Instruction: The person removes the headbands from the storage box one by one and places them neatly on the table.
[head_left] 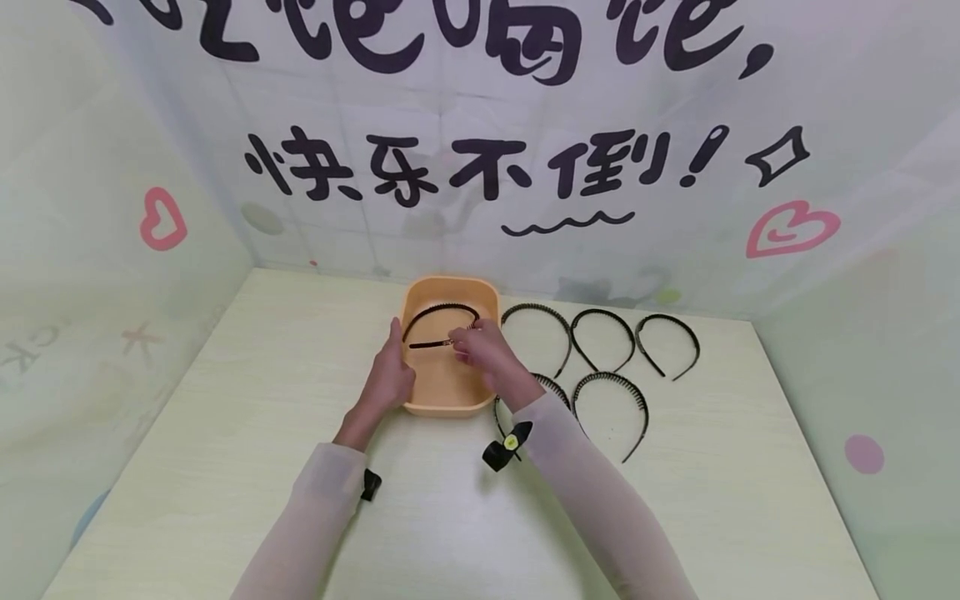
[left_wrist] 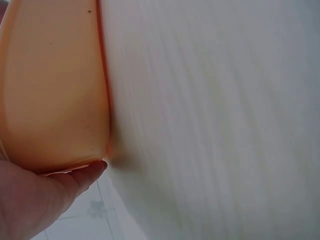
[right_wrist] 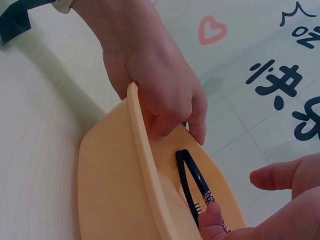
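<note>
A peach-orange plastic bin (head_left: 442, 392) stands on the table. My left hand (head_left: 387, 377) grips its left side at the rim, fingers outside along the wall. Inside lies a black headband (head_left: 442, 307) with a glittery section and small teeth; both tips point toward the bin's left wall. My right hand (head_left: 487, 354) reaches in over the bin's right side. In the right wrist view its thumb and a finger (right_wrist: 272, 179) are spread apart, and the thumb tip overlaps the headband's glittery part. Several more black headbands (head_left: 606, 377) lie right of the bin, one partly hidden by my right wrist.
The pale wooden table (head_left: 315, 333) is enclosed by printed fabric walls at the back and sides. The back wall (head_left: 450, 233) rises close behind the bin. My right forearm passes over the front row of headbands.
</note>
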